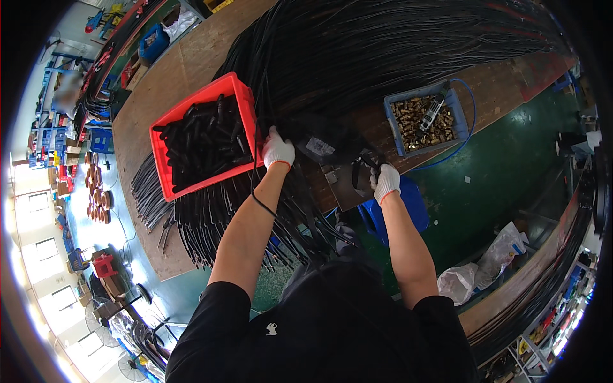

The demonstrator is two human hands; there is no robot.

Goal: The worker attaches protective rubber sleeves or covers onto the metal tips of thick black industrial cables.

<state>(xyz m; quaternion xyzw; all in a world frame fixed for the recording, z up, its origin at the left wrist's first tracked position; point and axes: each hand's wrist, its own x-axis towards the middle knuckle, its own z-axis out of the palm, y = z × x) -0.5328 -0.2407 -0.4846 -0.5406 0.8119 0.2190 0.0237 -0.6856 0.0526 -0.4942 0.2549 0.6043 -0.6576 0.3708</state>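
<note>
My left hand (279, 151), in a white glove with an orange cuff, is closed beside the right wall of a red crate (163, 172). A thin black hose (263, 205) runs from its fingers and loops down over my left wrist. Black sleeve-like pieces (204, 140) fill the crate. My right hand (385, 184), gloved the same way, is closed at the table's front edge, by a small dark metal fixture (359, 167) and black parts. What its fingers hold blends into the dark parts there.
A grey-blue bin (401, 145) of brass fittings (415, 118), with a metal tool (433, 115) on top, stands right on the wooden table (185, 64). Long black hoses (383, 45) cover the back; hose ends hang at the front. A blue air line (474, 108) curves around the bin.
</note>
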